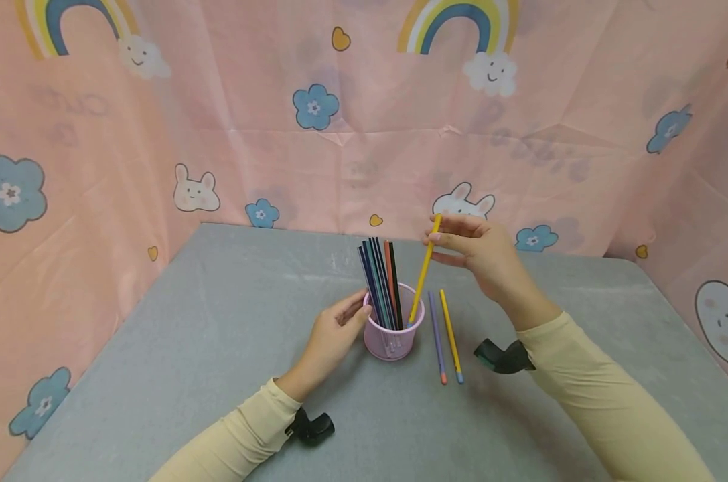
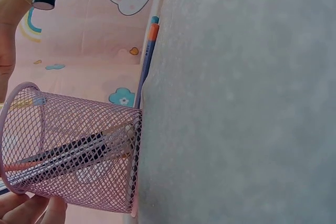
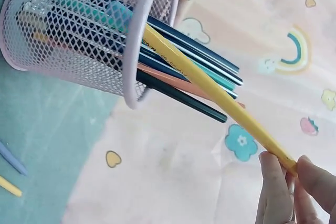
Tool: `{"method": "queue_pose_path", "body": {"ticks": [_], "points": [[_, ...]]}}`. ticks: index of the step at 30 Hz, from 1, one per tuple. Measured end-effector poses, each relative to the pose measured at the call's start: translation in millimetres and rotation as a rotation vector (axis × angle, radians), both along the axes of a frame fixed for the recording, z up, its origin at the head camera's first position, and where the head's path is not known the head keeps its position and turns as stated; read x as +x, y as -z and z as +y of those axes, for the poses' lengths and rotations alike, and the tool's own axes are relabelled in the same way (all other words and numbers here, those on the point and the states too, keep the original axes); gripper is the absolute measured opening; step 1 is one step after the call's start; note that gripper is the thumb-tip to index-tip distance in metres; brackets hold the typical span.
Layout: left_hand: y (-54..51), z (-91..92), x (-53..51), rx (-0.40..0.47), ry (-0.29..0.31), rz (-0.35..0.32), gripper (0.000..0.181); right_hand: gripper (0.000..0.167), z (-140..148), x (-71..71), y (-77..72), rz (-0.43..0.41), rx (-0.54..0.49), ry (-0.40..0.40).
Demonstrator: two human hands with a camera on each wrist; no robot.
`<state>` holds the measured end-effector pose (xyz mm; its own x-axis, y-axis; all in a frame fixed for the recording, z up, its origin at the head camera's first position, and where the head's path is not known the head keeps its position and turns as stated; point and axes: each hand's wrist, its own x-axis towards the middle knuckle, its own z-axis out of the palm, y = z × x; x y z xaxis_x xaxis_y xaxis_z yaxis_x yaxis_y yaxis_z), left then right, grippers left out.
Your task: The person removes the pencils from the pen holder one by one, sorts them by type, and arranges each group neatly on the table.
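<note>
A pink mesh pencil cup (image 1: 390,345) stands upright on the table, holding several dark, teal, orange and black pencils (image 3: 184,95). My left hand (image 1: 329,338) grips the cup's rim from the left, with its thumb at the near side; in the left wrist view its fingers (image 2: 31,209) touch the mesh. A yellow pencil (image 1: 425,271) leans to the right, its blue eraser end inside the cup. Near its upper end, my right hand (image 1: 481,258) pinches that pencil between thumb and fingers, above and right of the cup.
Right of the cup, a purple pencil (image 1: 437,338) and another yellow pencil (image 1: 451,338) lie side by side on the grey table (image 1: 231,321). A pink patterned curtain (image 1: 267,161) hangs behind and along the sides. Black wrist mounts (image 1: 317,428) stick out from both sleeves.
</note>
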<state>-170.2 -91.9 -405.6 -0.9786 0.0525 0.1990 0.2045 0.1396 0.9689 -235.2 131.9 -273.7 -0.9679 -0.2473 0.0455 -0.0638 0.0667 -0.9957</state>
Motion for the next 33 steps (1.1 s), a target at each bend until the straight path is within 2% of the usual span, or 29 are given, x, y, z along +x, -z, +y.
{"method": "queue_pose_path", "body": {"ticks": [10,18,24,33], "points": [[-2.1,0.4,1.2,0.005,-0.001,-0.016,0.043,0.012,8.1,6.3,-14.3,0.008,-0.108,0.008],[-3.2,1.0,1.3,0.008,0.0,-0.016,0.043,0.017,28.9,6.8,-23.1,0.035,-0.19,-0.008],[-2.7,0.5,1.1,0.003,-0.002,-0.018,0.043,0.017,42.1,7.0,-16.4,-0.014,-0.154,0.016],[-2.2,0.7,1.2,0.012,0.002,-0.022,0.044,0.014,58.6,1.4,6.5,-0.118,0.012,0.059]]}}
